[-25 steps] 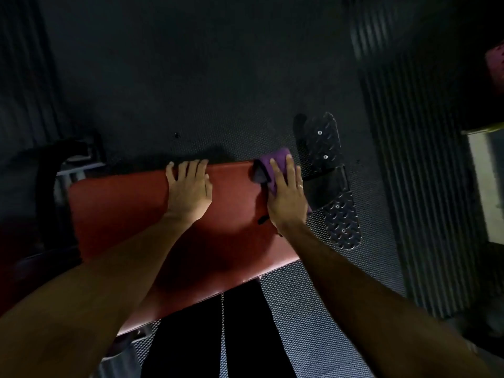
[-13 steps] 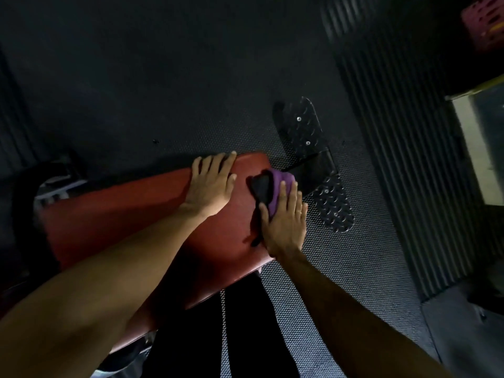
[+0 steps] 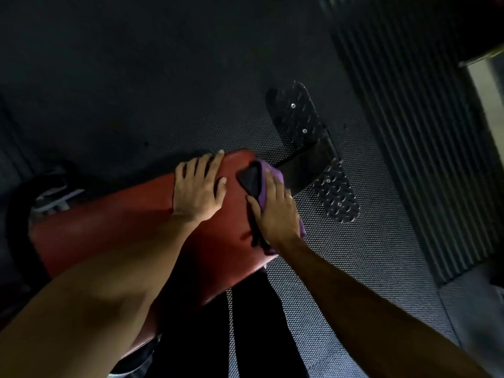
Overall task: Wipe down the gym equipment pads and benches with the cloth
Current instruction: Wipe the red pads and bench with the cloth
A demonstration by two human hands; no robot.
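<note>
A red padded bench (image 3: 109, 236) stretches from the left toward the centre of the head view. My left hand (image 3: 197, 189) rests flat on the pad near its right end, fingers spread and reaching its far edge. My right hand (image 3: 275, 211) presses a purple and black cloth (image 3: 259, 181) flat against the pad's right edge. The cloth sticks out beyond my fingertips and below my wrist. My forearms hide part of the pad's near side.
A black diamond-plate foot (image 3: 313, 148) of the bench frame lies on the dotted rubber floor (image 3: 354, 268) right of the pad. Ribbed matting (image 3: 409, 132) runs along the far right. A dark frame part with a metal bracket (image 3: 54, 197) sits at the pad's left end.
My right hand has drawn the cloth back toward me along the pad's right edge. My left hand has slid right along the pad, closer to the right hand.
</note>
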